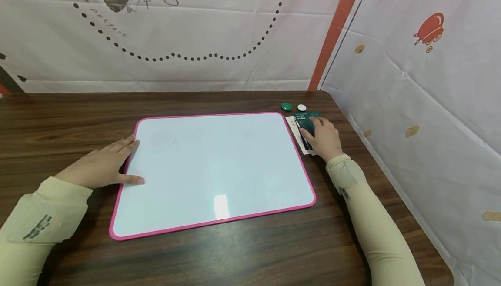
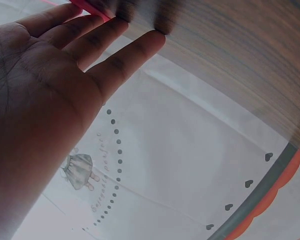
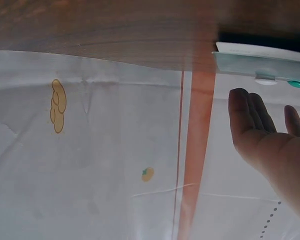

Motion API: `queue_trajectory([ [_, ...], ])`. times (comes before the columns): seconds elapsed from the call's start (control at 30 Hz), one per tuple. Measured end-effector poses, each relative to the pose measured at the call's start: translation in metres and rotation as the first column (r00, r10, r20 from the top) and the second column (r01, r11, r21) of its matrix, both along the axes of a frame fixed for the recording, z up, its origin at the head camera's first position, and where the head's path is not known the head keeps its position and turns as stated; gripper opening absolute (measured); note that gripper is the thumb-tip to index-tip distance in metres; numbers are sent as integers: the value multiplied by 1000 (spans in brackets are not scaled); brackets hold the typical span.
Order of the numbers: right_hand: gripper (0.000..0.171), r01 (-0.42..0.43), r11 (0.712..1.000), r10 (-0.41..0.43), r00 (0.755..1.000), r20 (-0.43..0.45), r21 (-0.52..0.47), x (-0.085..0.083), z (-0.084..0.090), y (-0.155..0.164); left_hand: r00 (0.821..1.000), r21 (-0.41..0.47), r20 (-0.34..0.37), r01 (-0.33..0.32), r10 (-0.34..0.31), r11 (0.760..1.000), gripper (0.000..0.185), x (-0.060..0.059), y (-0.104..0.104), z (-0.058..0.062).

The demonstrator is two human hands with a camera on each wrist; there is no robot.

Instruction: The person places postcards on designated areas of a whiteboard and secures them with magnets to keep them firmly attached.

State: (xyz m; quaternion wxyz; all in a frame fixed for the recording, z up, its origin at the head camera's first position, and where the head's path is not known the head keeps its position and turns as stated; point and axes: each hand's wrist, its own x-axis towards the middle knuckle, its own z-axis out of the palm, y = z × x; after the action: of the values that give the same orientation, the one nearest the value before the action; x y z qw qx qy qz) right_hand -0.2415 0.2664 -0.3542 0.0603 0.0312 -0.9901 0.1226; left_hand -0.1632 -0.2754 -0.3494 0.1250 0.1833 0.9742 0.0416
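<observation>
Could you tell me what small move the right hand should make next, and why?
Probably curl its fingers round the dark green packet and lift it. The right hand rests on that packet beside the pink-framed whiteboard, while the left hand lies flat on the board's left edge, steadying it.

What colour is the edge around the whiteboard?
Pink, all around the whiteboard; it shows best in the head view.

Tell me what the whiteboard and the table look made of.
Whiteboard: a glossy white coated surface, judging by the lamp glare on it, inside a pink frame that looks like plastic. Table: dark brown with wood grain, semi-matt; solid wood or laminate cannot be told.
</observation>
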Motion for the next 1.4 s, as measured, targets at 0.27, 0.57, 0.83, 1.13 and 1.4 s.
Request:
queue_trajectory([
  [0.27,65,14,1000,-14,1000,17,6,-2,-1,2,1000,-4,-4,1,-1,1000,122,0,0,0],
  [0.57,65,43,999,-43,998,35,9,-1,1,3,1000,-4,-3,-3,3,1000,122,0,1,1],
  [0.83,70,102,994,-105,991,77,44,0,2,5,1000,-2,1,-4,4,1000,122,0,1,2],
  [1.13,77,157,986,-163,974,158,52,-1,2,6,1000,-1,-4,-8,8,1000,123,1,1,0],
  [1.4,84,149,985,-162,973,167,87,-2,0,7,1000,-2,-3,-7,7,1000,124,0,2,0],
])
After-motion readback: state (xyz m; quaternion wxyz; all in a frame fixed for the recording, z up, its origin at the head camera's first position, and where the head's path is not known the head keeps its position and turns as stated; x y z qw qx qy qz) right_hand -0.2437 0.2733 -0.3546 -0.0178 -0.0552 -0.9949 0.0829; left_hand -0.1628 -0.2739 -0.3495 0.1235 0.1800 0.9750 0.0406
